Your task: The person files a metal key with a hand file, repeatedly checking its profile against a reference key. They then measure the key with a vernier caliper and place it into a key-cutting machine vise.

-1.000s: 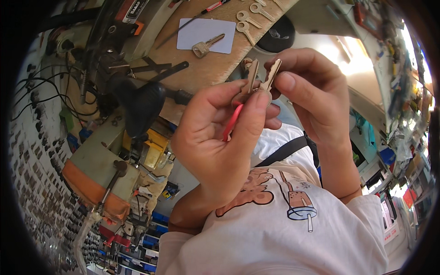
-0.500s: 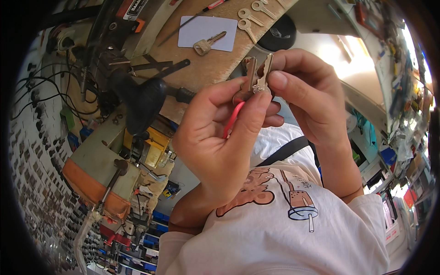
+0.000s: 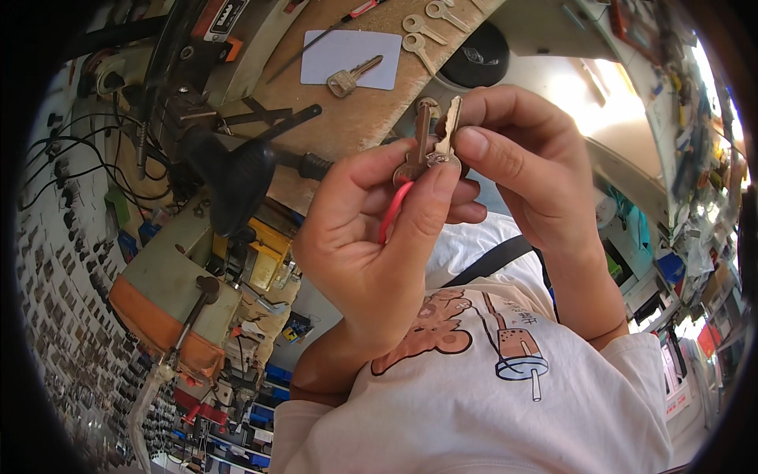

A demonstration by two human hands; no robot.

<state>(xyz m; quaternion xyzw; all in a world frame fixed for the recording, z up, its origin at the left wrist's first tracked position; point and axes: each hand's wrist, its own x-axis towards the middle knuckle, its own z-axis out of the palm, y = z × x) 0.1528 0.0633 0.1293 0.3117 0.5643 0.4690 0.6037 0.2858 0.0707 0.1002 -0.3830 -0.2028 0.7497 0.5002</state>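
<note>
In front of my chest, my left hand [image 3: 367,237] is closed round the bows of two keys, its thumb pressed on the nearer one. The left key [image 3: 423,136] has a dull brownish blade pointing up. Beside it the brass-coloured key [image 3: 451,126] stands upright with its cut teeth showing. A red ring [image 3: 392,212] loops out below them, between thumb and palm. My right hand [image 3: 525,158] pinches the brass-coloured key's blade between thumb and fingers from the right; the exact contact is partly hidden behind the thumb.
A wooden bench [image 3: 347,122] lies beyond my hands. On it are a white card [image 3: 316,59] with another key [image 3: 354,77], a thin file [image 3: 316,39] and several key blanks [image 3: 418,47]. A black round object [image 3: 478,55] is near its edge. Left are a black handle [image 3: 237,178] and a green-orange machine [image 3: 166,308].
Both hands and the keys have shifted slightly left and down in the picture, and the bench has shifted left too. The grip looks the same.
</note>
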